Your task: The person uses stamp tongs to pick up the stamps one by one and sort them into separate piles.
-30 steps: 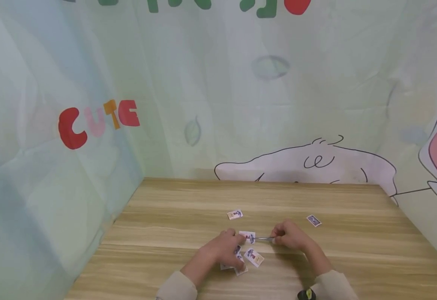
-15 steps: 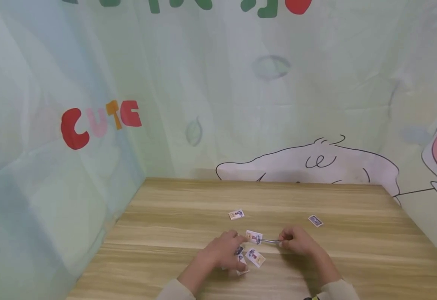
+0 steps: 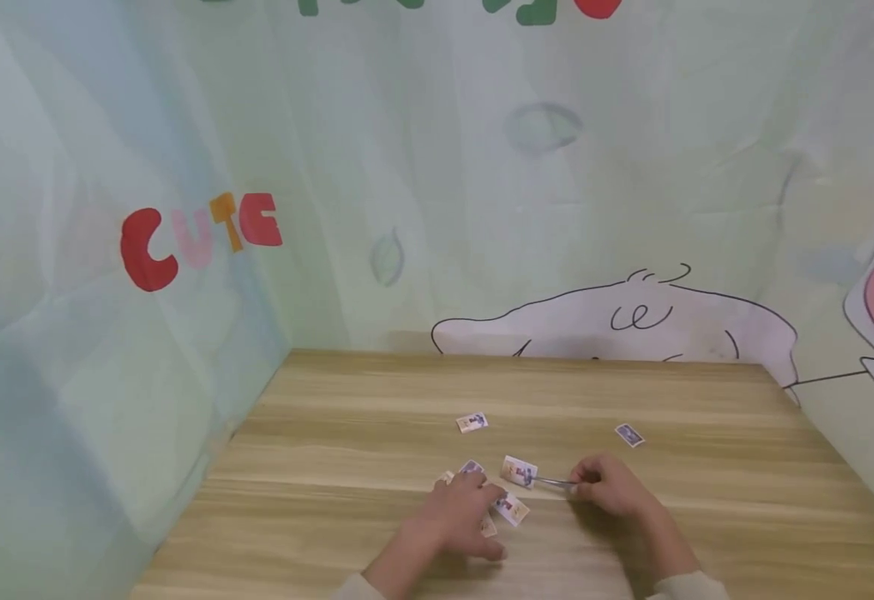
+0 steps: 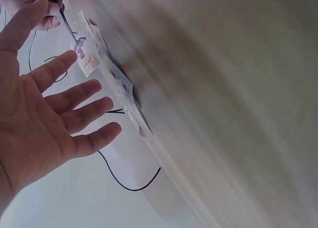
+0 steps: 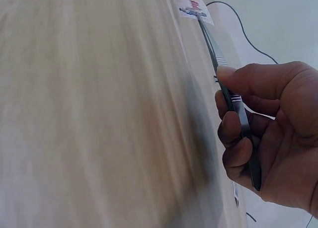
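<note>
My right hand (image 3: 611,486) pinches a pair of metal tweezers (image 5: 238,109) between thumb and curled fingers. The tweezers' tips hold a small printed postage stamp (image 3: 517,471), raised clear of the wood in the left wrist view. To its left, my left hand (image 3: 461,518) hovers with spread fingers over a loose group of stamps and holds nothing. From under that hand show a stamp (image 3: 512,509) on the right, a darker stamp (image 3: 471,467) at the far side, and a partly covered stamp (image 3: 488,526) by the thumb.
A separate stamp (image 3: 472,422) lies farther back on the wooden table (image 3: 332,433). Toward the right, a dark stamp (image 3: 630,435) lies alone. Printed cloth (image 3: 377,167) encloses the table's back and sides.
The right hand has drawn the tweezers and their stamp to the right, away from the left fingers. The left hand has lifted a little off the grouped stamps, uncovering more of them.
</note>
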A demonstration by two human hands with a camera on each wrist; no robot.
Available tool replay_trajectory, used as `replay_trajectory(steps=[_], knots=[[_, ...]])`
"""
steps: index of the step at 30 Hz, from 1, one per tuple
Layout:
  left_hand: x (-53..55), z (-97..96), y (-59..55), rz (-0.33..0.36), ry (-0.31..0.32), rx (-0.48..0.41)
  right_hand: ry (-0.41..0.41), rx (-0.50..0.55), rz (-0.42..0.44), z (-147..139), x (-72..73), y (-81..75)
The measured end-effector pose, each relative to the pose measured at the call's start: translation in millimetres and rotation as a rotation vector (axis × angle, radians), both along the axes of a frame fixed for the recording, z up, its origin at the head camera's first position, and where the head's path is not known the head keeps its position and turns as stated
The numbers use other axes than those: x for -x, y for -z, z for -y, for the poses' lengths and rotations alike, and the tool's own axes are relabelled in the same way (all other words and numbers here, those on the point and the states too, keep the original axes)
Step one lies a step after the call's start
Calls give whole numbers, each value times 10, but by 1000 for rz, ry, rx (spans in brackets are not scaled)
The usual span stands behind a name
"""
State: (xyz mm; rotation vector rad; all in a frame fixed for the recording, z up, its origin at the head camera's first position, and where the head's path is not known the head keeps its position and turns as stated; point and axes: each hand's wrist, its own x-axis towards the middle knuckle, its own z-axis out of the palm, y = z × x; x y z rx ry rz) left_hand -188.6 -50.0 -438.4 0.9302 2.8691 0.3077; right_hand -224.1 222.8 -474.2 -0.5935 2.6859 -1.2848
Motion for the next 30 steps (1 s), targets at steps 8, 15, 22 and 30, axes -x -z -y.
replay_trajectory(steps=[8, 15, 22, 30], knots=[[-39, -17, 52, -21, 3, 32, -4, 43, 17, -26, -1, 17], [-53, -36, 50, -33, 11, 73, 51, 53, 62, 38, 62, -17], [-70, -9, 52, -37, 52, 85, 93, 92, 60, 82, 169, -73], [-86, 32, 93, -109, 149, 100, 166, 66, 30, 99, 287, -79]])
